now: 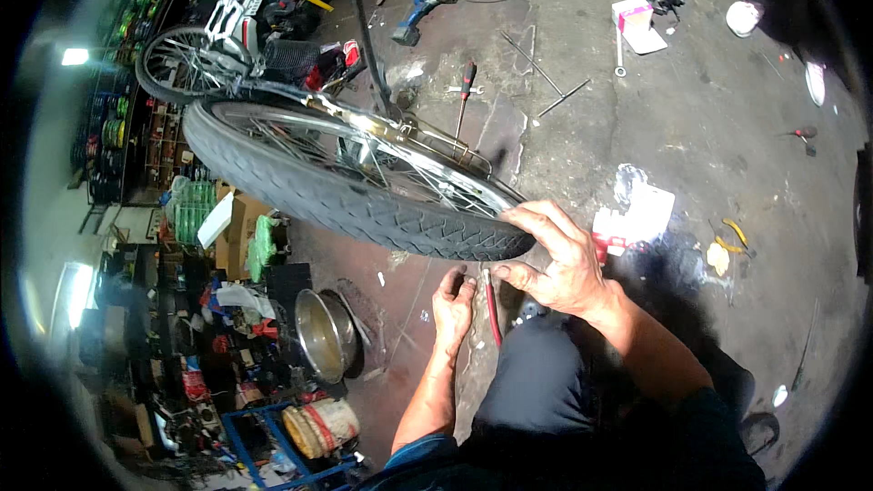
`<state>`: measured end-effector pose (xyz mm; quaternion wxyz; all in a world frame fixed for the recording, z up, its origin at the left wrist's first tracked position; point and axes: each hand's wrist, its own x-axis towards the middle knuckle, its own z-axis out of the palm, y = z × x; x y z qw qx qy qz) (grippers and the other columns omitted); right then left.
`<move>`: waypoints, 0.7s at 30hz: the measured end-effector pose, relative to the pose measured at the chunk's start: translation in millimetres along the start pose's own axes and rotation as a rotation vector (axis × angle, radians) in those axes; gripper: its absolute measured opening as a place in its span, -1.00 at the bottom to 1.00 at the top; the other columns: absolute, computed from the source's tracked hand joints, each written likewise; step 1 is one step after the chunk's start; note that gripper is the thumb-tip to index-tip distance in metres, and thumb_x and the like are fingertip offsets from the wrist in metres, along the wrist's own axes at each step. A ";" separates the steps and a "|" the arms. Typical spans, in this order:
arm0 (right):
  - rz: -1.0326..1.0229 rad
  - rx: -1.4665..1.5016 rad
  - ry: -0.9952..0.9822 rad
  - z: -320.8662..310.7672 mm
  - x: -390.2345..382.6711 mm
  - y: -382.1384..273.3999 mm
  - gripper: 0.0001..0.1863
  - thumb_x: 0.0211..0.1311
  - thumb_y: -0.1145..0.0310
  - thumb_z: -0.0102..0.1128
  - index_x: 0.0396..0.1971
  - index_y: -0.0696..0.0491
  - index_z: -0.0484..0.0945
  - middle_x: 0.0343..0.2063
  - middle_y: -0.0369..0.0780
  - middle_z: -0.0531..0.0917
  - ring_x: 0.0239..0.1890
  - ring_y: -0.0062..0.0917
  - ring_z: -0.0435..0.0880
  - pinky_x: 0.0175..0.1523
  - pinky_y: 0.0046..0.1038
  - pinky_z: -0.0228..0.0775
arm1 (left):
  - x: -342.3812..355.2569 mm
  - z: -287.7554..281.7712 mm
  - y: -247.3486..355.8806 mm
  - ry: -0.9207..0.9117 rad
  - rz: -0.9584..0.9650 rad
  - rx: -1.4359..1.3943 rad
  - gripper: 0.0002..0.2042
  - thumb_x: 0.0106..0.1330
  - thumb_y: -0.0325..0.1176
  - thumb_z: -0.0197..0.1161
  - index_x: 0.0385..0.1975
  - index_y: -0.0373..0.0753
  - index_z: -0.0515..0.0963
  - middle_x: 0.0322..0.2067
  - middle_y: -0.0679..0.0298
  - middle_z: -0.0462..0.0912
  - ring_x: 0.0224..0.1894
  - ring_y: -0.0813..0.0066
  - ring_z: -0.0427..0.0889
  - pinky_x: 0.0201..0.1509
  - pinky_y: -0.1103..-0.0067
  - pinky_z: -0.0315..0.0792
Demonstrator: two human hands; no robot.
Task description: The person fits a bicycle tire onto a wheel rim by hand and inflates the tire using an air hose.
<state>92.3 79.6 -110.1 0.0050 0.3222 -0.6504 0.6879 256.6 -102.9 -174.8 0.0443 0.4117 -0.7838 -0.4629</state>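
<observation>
A bicycle wheel with a black treaded tire (pixel 355 223) stretches across the middle, its spokes and metal rim showing on the far side. My right hand (pixel 568 264) grips the tire's right end, fingers over the top and thumb below the tread. Just beneath the tire, my left hand (pixel 453 305) has its fingers curled close to the thumb; anything between them is too small to make out. Between my hands, a red hose (pixel 493 314) with a metal end comes up near my right thumb. The bicycle's frame and rear parts lie beyond the wheel.
On the far floor are a blue cordless drill (pixel 422 18), a screwdriver (pixel 466 86), a T-shaped metal bar (pixel 550 77) and a wrench (pixel 620 55). Yellow-handled pliers (pixel 733 236) lie right. A metal basin (pixel 325 336) and cluttered shelves stand left. Another person's feet show upper right.
</observation>
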 end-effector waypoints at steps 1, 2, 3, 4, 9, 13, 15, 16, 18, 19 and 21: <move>0.067 -0.070 0.016 -5.8 -7.5 -7.7 -0.43 -0.10 0.09 0.35 -0.14 0.18 0.46 -0.22 -0.11 0.51 -0.23 -0.30 0.57 -0.17 -0.40 0.43 | -11.8 -4.3 23.9 0.013 0.005 -0.043 -0.64 0.15 -0.44 0.15 -0.03 -0.41 0.41 -0.19 0.13 0.54 -0.22 0.47 0.50 -0.12 0.60 0.37; 0.136 -0.145 0.027 -14.0 -19.3 -14.5 -0.43 -0.05 0.07 0.31 -0.11 0.15 0.44 -0.18 -0.12 0.49 -0.25 -0.31 0.58 -0.19 -0.37 0.46 | -25.3 -7.6 48.9 0.023 0.008 -0.091 -0.68 0.13 -0.45 0.17 -0.09 -0.40 0.45 -0.26 0.21 0.55 -0.34 0.54 0.49 -0.24 0.62 0.38; 0.353 -0.239 -0.020 -22.2 -36.6 -22.7 -0.43 -0.01 0.08 0.27 -0.08 0.16 0.41 -0.16 -0.13 0.48 -0.23 -0.32 0.57 -0.17 -0.37 0.46 | -40.5 -10.9 79.4 0.000 -0.003 -0.121 -0.64 0.17 -0.44 0.17 -0.03 -0.41 0.41 -0.28 0.23 0.54 -0.34 0.56 0.48 -0.25 0.63 0.38; 0.567 -0.318 -0.081 -23.6 -60.5 -30.2 -0.43 0.03 0.09 0.23 -0.04 0.17 0.37 -0.14 -0.13 0.47 -0.21 -0.33 0.56 -0.15 -0.37 0.46 | -57.9 -19.2 109.8 0.005 -0.019 -0.111 -0.64 0.17 -0.44 0.17 -0.03 -0.41 0.41 -0.28 0.23 0.54 -0.34 0.56 0.48 -0.25 0.63 0.38; 1.253 -0.500 -0.413 -52.3 -319.2 -64.3 -0.64 0.16 0.13 -0.01 -0.20 0.11 0.45 -0.18 -0.04 0.50 -0.17 -0.15 0.52 -0.12 -0.19 0.37 | -114.7 -9.5 223.5 -0.037 -0.038 -0.266 -0.50 0.16 -0.50 0.20 0.11 -0.43 0.23 -0.30 0.29 0.49 -0.23 0.58 0.45 -0.08 0.66 0.34; 1.524 -0.161 -1.272 -121.2 -342.4 -175.1 -0.59 0.25 0.10 -0.11 -0.06 0.06 0.44 -0.02 -0.07 0.45 0.03 -0.28 0.41 0.09 -0.27 0.22 | -125.7 -11.8 283.9 0.215 -0.026 -0.327 -0.41 0.09 -0.44 0.31 0.10 -0.43 0.19 -0.29 0.28 0.42 -0.23 0.56 0.41 -0.09 0.64 0.33; 1.617 -0.002 -1.286 -141.9 -316.4 -209.3 -0.57 0.25 0.13 -0.11 0.03 0.05 0.39 0.00 -0.07 0.45 0.05 -0.26 0.40 0.11 -0.26 0.20 | -116.7 -4.5 310.0 0.296 -0.047 -0.343 -0.38 0.07 -0.42 0.33 0.10 -0.43 0.18 -0.30 0.30 0.38 -0.24 0.55 0.35 -0.06 0.63 0.28; 1.626 -0.015 -1.308 -153.9 -308.7 -222.6 -0.57 0.25 0.13 -0.11 0.03 0.05 0.39 0.00 -0.07 0.45 0.05 -0.26 0.40 0.11 -0.26 0.20 | -117.5 -10.6 319.1 0.378 -0.037 -0.281 -0.36 0.06 -0.40 0.35 0.11 -0.43 0.17 -0.27 0.28 0.36 -0.22 0.54 0.33 -0.04 0.61 0.27; 1.662 -0.047 -1.282 -177.7 -289.0 -242.8 -0.50 0.20 0.04 -0.07 0.09 -0.02 0.32 0.08 -0.10 0.35 0.11 -0.28 0.34 0.16 -0.29 0.15 | -108.3 -15.2 330.3 0.473 -0.052 -0.365 -0.33 0.06 -0.37 0.36 0.12 -0.42 0.15 -0.22 0.27 0.33 -0.20 0.52 0.32 -0.04 0.61 0.26; 1.666 -0.052 -1.288 -181.8 -281.4 -247.2 -0.45 0.18 -0.01 -0.05 0.11 -0.05 0.29 0.13 -0.11 0.31 0.13 -0.29 0.32 0.19 -0.31 0.13 | -104.4 -20.8 329.2 0.482 -0.083 -0.374 -0.33 0.06 -0.37 0.36 0.12 -0.42 0.15 -0.22 0.27 0.33 -0.20 0.52 0.32 -0.04 0.61 0.26; 1.696 -0.087 -1.279 -193.6 -263.0 -249.9 -0.41 0.15 -0.06 -0.03 0.14 -0.08 0.26 0.17 -0.12 0.26 0.16 -0.30 0.29 0.22 -0.32 0.11 | -88.8 -19.9 328.4 0.571 -0.014 -0.441 -0.31 0.07 -0.35 0.36 0.15 -0.39 0.12 -0.16 0.25 0.29 -0.15 0.48 0.30 -0.02 0.58 0.26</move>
